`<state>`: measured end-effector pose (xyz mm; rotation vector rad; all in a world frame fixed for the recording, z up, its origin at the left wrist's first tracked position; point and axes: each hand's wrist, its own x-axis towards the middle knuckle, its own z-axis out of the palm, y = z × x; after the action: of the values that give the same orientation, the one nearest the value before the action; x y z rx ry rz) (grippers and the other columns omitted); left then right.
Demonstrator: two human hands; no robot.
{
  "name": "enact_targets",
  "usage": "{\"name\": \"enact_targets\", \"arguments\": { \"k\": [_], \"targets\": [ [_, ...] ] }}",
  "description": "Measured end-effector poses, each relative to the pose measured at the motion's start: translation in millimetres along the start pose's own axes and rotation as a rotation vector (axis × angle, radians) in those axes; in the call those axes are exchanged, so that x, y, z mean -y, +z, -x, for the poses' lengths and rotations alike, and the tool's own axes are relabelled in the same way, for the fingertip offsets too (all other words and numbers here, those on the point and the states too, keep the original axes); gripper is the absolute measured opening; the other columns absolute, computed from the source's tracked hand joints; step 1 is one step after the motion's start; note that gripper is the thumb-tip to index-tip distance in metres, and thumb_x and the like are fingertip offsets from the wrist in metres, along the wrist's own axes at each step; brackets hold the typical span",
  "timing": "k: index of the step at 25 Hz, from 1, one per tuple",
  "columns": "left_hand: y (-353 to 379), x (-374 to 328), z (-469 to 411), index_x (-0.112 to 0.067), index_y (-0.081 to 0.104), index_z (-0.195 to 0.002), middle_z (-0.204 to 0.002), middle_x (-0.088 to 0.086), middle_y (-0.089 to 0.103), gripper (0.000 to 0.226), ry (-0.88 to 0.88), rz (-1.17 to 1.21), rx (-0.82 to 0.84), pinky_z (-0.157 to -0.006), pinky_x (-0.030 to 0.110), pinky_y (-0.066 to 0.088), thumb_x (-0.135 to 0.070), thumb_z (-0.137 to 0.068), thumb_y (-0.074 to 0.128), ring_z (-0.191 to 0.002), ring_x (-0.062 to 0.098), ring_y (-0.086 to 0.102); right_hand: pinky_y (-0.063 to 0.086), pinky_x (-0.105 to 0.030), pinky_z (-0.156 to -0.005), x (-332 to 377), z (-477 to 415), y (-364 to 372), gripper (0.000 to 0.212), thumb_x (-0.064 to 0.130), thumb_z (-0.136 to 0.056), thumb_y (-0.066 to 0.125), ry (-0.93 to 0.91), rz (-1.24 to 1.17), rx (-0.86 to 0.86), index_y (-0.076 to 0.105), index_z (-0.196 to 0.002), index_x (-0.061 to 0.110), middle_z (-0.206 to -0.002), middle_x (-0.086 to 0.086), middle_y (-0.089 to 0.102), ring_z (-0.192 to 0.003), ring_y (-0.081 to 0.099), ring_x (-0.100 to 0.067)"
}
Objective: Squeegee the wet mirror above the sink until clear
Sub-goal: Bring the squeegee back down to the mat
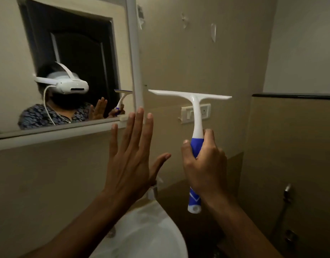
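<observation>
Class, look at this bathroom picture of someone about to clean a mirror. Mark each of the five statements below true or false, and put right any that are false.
1. The right hand holds the squeegee by its blue grip. True.
2. The squeegee's blade is pressed flat on the mirror. False: it is held to the right of the mirror, in front of the wall, with the blade not on the glass.
3. The left hand is open with fingers spread and holds nothing. True.
4. A white sink lies below the hands. True.
5. The wall switch plate is left of the mirror. False: it is to the mirror's right, behind the squeegee.
</observation>
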<state>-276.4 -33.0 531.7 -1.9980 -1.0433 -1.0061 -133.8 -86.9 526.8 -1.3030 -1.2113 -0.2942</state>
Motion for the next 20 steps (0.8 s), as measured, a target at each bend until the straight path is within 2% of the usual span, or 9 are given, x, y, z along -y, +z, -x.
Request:
{"name": "enact_targets", "arguments": {
  "k": [4, 8, 13, 15, 17, 20],
  "targets": [
    [48, -60, -10, -0.009, 0.014, -0.151, -0.158, 0.015, 0.010, 0.083, -0.001, 0.080, 0.084, -0.116, 0.050, 0.005, -0.065, -0.089, 0.021, -0.146, 0.026, 0.011, 0.049, -0.026, -0.049, -67, -8, -27, 0.016, 0.034, -0.089, 0.051, 0.058, 0.092, 0.052, 0.040, -0.092, 0.022, -0.060, 0.006, 0.047, -0.050, 0.053, -0.008],
    [98, -116, -8, -0.010, 0.017, -0.150, -0.158, 0.013, 0.014, 0.081, -0.006, 0.148, 0.170, -0.116, 0.049, 0.007, -0.064, -0.091, 0.021, -0.146, 0.026, 0.014, 0.036, -0.015, -0.051, -138, -5, -41, 0.015, 0.027, -0.089, 0.055, 0.104, 0.154, 0.090, 0.040, -0.088, 0.023, -0.060, 0.009, 0.043, -0.049, 0.047, -0.003],
    [159, -173, 19, -0.009, 0.023, -0.149, -0.156, 0.014, 0.020, 0.082, -0.045, 0.192, 0.376, -0.115, 0.048, 0.005, -0.065, -0.089, 0.019, -0.144, 0.028, 0.021, 0.044, -0.025, -0.058, -228, 17, -42, 0.011, 0.025, -0.090, 0.052, 0.287, 0.149, 0.220, 0.044, -0.092, 0.018, -0.071, 0.002, 0.046, -0.061, 0.049, -0.011],
    [184, -195, 41, -0.011, 0.016, -0.149, -0.157, 0.011, 0.013, 0.081, -0.088, 0.236, 0.472, -0.116, 0.045, 0.000, -0.065, -0.089, 0.016, -0.145, 0.025, 0.016, 0.036, -0.018, -0.055, -264, 37, -37, 0.012, 0.024, -0.089, 0.053, 0.336, 0.192, 0.270, 0.042, -0.090, 0.020, -0.071, 0.005, 0.043, -0.062, 0.045, -0.005],
    [209, -215, 66, -0.016, 0.001, -0.149, -0.158, 0.006, -0.002, 0.080, -0.146, 0.277, 0.571, -0.117, 0.041, -0.008, -0.067, -0.088, 0.012, -0.147, 0.021, 0.002, 0.028, -0.013, -0.055, -300, 63, -30, 0.014, 0.025, -0.089, 0.053, 0.417, 0.231, 0.336, 0.040, -0.089, 0.023, -0.073, 0.008, 0.042, -0.062, 0.042, -0.002],
    [246, -241, 109, -0.019, -0.016, -0.146, -0.154, 0.000, -0.022, 0.081, -0.199, 0.325, 0.713, -0.114, 0.037, -0.016, -0.069, -0.089, 0.012, -0.145, 0.017, -0.015, 0.034, -0.016, -0.060, -353, 111, -21, 0.014, 0.030, -0.090, 0.052, 0.546, 0.308, 0.474, 0.038, -0.089, 0.026, -0.081, 0.005, 0.047, -0.072, 0.048, -0.009]
  ]
}}
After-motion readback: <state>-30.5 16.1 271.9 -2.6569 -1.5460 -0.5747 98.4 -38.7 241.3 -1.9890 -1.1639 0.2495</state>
